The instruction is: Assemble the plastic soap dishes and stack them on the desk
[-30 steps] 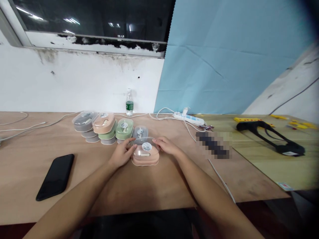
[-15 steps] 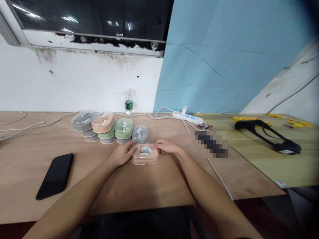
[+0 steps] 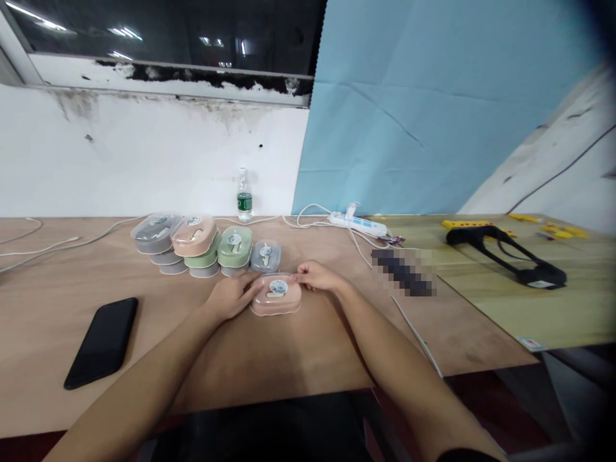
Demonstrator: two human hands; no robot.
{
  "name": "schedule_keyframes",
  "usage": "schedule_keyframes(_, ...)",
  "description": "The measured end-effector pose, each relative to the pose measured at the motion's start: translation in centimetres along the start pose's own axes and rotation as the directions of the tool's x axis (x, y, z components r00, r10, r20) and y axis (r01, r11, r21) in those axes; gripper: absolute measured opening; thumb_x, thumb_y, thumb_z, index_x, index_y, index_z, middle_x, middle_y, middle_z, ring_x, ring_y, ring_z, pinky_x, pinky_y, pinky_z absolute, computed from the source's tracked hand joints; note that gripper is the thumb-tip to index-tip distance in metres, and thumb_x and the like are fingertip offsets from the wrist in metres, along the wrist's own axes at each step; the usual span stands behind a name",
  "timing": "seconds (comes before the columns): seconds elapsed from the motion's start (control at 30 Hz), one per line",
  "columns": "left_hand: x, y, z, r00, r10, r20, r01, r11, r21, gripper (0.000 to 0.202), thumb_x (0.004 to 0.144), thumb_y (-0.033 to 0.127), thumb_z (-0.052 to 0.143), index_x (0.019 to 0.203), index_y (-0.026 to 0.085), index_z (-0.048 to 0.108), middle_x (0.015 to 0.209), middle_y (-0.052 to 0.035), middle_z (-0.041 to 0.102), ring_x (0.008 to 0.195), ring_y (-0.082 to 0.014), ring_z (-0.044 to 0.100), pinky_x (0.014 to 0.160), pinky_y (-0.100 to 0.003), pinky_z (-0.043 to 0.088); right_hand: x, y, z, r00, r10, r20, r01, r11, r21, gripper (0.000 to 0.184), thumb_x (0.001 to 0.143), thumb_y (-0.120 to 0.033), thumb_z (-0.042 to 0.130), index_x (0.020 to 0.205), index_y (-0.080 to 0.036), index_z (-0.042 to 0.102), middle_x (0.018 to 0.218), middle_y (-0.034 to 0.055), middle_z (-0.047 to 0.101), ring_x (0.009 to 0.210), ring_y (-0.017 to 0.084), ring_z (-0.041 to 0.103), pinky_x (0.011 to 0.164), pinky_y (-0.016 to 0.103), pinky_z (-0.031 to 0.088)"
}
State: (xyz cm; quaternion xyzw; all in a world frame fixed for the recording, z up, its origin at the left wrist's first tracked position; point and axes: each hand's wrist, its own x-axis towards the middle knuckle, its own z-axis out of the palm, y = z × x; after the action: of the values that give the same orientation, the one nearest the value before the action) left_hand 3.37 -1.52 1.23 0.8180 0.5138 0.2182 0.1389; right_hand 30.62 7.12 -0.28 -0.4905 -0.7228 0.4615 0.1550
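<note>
A pink lunch box with a clear lid, a round sticker and a pale clip or utensil on top lies on the table before me. My left hand grips its left side, thumb on the lid edge and fingers round the far corner. At the far right corner, my right hand pinches the rim between thumb and curled fingers. Just behind stands a small grey box. Left of that are stacked boxes: a green one, a pink one and a grey one on top.
A black phone lies at the left. A water bottle stands by the wall, and a white power strip with cables lies right of it. A blurred dark object and a black frame-like object are farther right.
The view has shifted slightly, so everything sits a little more to the left. Both hands keep their places on the pink lunch box.
</note>
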Motion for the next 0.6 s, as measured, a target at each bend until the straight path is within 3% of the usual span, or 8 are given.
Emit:
schedule_keyframes(0.23, -0.22, -0.09, 0.35, 0.988, 0.131, 0.087, -0.132, 0.991, 0.008, 0.063, 0.089, 0.058, 0.04, 0.143, 0.026, 0.035, 0.142, -0.0077, 0.047, 0.12, -0.0285, 0.053, 0.098, -0.04, 0.042, 0.11, 0.15, 0.11, 0.999, -0.014, -0.034, 0.014, 1.0, 0.003, 0.042, 0.071, -0.056, 0.064, 0.062, -0.02, 0.044, 0.04, -0.0076, 0.047, 0.033, 0.006, 0.039, 0.033, 0.017, 0.025)
schedule_keyframes(0.43, -0.24, -0.14, 0.49, 0.982, 0.079, 0.174, -0.093, 0.993, 0.076, 0.114, 0.057, 0.072, 0.068, 0.149, 0.027, 0.018, 0.137, -0.0133, 0.05, 0.111, -0.0377, 0.058, 0.087, -0.044, 0.048, 0.16, 0.22, 0.3, 0.997, -0.049, -0.065, 0.047, 0.999, -0.024, 0.046, 0.073, -0.061, 0.06, 0.061, -0.019, 0.046, 0.041, -0.0069, 0.047, 0.034, 0.006, 0.039, 0.034, 0.018, 0.025)
schedule_keyframes(0.53, -0.32, 0.14, 0.48, 0.978, 0.08, 0.193, -0.093, 0.994, 0.059, 0.11, 0.06, 0.066, 0.07, 0.149, 0.029, 0.017, 0.13, -0.01, 0.057, 0.109, -0.0353, 0.06, 0.085, -0.042, 0.049, 0.4, 0.34, 0.38, 0.992, -0.074, -0.101, 0.073, 0.997, -0.013, 0.048, 0.075, -0.064, 0.057, 0.061, -0.019, 0.046, 0.042, -0.0065, 0.047, 0.035, 0.006, 0.039, 0.035, 0.018, 0.025)
schedule_keyframes(0.6, -0.37, 0.34, 0.45, 0.981, 0.087, 0.174, -0.098, 0.994, 0.05, 0.106, 0.062, 0.063, 0.07, 0.148, 0.03, 0.018, 0.133, -0.0091, 0.055, 0.111, -0.0341, 0.059, 0.087, -0.041, 0.048, 0.56, 0.4, 0.37, 0.99, -0.065, -0.124, 0.068, 0.997, 0.024, 0.05, 0.077, -0.066, 0.052, 0.061, -0.019, 0.046, 0.042, -0.0065, 0.046, 0.034, 0.007, 0.039, 0.035, 0.018, 0.026)
